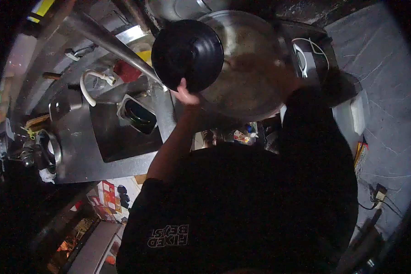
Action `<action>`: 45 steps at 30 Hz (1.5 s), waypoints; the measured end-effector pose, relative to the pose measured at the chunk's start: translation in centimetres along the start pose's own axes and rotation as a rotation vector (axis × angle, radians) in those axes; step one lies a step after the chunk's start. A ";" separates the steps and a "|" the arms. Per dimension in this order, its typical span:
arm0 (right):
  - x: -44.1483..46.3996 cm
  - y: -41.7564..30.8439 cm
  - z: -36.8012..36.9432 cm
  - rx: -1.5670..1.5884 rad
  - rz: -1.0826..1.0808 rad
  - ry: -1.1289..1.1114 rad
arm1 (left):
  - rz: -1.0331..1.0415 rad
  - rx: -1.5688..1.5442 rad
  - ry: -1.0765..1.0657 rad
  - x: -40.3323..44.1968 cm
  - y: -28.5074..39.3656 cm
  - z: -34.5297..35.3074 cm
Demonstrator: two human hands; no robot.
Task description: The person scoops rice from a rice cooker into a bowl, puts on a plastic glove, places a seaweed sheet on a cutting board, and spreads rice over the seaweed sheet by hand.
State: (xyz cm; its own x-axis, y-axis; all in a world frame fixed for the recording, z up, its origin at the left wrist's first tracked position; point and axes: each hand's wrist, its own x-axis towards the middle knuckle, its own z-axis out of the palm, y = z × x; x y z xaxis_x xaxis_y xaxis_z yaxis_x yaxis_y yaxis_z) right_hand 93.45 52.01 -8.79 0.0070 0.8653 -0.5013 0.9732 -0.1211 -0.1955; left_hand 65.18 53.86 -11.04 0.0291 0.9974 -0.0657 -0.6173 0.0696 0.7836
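My left hand (pixel 186 94) grips the lower rim of a round black bowl (pixel 187 55), with the thumb showing on its inner side. The bowl is tilted so that its inside faces me, and it overlaps the left edge of a large round metal basin (pixel 242 98). From the right, my right arm in its black sleeve (pixel 308 114) reaches over this basin. My right hand (pixel 281 75) is a dark smear above the basin, and its fingers cannot be made out.
To the left is a metal sink (pixel 118 141) with a rectangular metal container (pixel 139 114) in it. A pale hose (pixel 87 84) curves over the sink. A thick metal pipe (pixel 109 43) slants behind it. At the right stand a pale container (pixel 360 112) and a grey marbled surface (pixel 383 82).
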 end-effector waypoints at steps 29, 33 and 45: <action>-2.9 -4.6 6.2 0.140 -0.286 0.292 | 0.064 -0.081 -0.037 -0.5 3.0 3.0; -3.1 -6.4 5.2 0.170 -0.107 0.118 | 0.073 -0.075 -0.056 -0.7 3.4 3.4; -4.3 -9.0 7.0 0.209 -0.307 0.158 | 0.145 -0.064 0.049 -0.8 3.2 4.0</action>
State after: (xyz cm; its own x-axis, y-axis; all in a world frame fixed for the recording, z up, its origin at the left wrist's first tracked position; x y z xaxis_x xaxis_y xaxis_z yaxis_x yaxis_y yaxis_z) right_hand 83.01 45.97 -10.73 -0.2251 0.9390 -0.2601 0.8679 0.0719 -0.4915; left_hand 66.28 53.37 -5.99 -0.1013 0.9948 0.0133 -0.6611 -0.0773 0.7463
